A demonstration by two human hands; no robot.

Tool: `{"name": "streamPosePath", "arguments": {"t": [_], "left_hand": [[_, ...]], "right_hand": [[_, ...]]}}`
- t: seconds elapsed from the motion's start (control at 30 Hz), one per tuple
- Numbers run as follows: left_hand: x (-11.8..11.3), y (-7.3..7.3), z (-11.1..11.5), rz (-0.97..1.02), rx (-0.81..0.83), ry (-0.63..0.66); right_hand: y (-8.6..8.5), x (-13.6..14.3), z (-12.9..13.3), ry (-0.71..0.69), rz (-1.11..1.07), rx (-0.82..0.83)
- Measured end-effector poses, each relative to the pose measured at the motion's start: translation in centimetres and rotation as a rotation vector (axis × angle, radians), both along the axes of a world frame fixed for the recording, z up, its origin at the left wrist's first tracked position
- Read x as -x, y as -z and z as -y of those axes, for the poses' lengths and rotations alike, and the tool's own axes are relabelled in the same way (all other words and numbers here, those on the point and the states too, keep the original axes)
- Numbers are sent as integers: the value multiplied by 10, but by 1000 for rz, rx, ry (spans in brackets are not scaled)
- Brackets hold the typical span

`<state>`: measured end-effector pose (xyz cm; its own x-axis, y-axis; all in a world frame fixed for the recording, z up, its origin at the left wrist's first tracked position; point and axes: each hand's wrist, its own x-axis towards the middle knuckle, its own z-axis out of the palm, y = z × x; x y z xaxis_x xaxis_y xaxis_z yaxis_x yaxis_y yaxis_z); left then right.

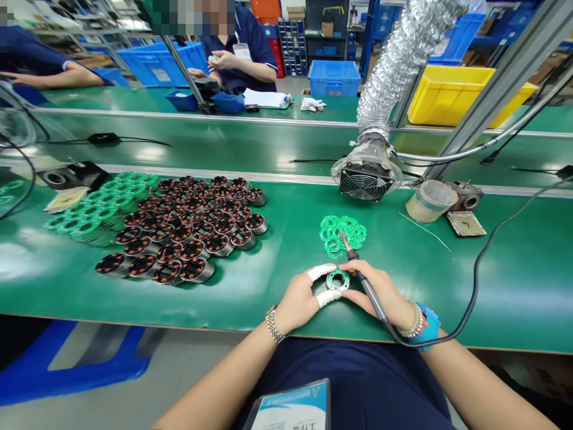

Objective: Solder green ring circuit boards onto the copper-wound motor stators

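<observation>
My left hand, with white covers on thumb and forefinger, grips the left side of a round part with a green ring board on top. On the part's right side, my right hand touches it with thumb and fingertips. A soldering iron lies across that same hand, its tip pointing up and away over a loose pile of green ring boards. Its cable runs over my right wrist.
Rows of metal motor stators stand at the left, beside stacked green boards. A fume duct with a fan, a round pot and a sponge tray are at the back right. Two people sit across the bench.
</observation>
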<state>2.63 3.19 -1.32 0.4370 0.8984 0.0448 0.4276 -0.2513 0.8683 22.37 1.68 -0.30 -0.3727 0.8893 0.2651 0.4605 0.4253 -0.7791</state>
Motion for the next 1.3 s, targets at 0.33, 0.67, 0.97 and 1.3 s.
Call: {"name": "streamPosePath", "arguments": {"t": [0.33,0.67,0.97,1.3], "left_hand": [[7,10,-4,6,129,-4],[5,12,-1,-36,46,3],[6,12,0,-6,31,12],[5,14,4,-14,9,-30]], "right_hand": [[4,1,-2,155,-175,18],[20,11,-6,141,-366,125],[17,15,-1,236,-319,2],[11,6,12,177,-228,-25]]}}
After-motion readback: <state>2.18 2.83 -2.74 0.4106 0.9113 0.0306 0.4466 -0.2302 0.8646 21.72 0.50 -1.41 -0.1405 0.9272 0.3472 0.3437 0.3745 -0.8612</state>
